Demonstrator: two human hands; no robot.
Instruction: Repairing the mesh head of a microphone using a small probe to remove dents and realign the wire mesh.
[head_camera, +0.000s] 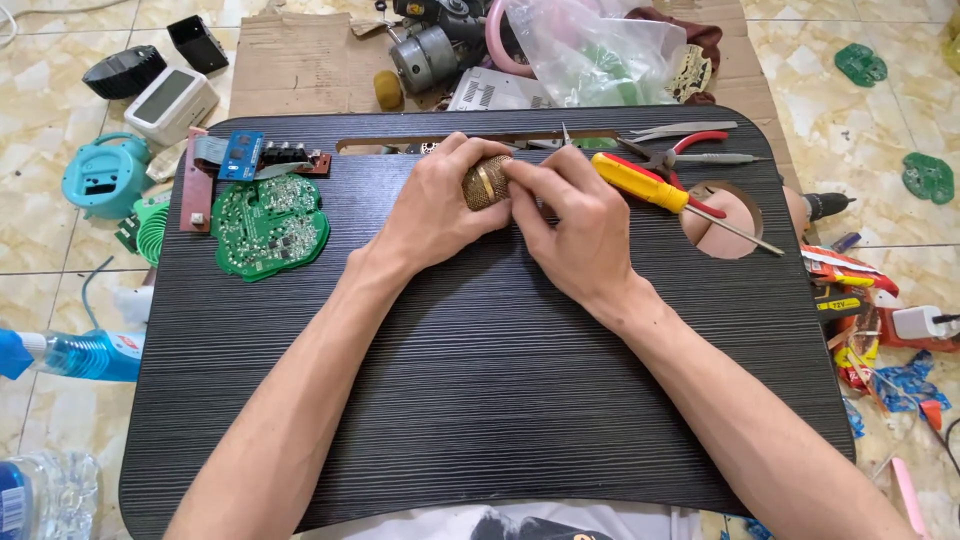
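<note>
- The left hand (432, 210) is wrapping around a gold mesh ball (487, 182), near the far edge of the black table (480, 400).
- The right hand (580, 225) is pinching the same ball from the other side, fingertips touching it.
- A yellow-handled screwdriver (640, 183) is lying just beside the right hand, its shaft crossing the round hole (722, 220) near the table's far right corner.
- Red-handled pliers (680, 155) are lying at the far edge.
- A green circuit board (268, 225) is sitting near the far left corner, with a brown strip board (195, 180) touching the left edge.
</note>
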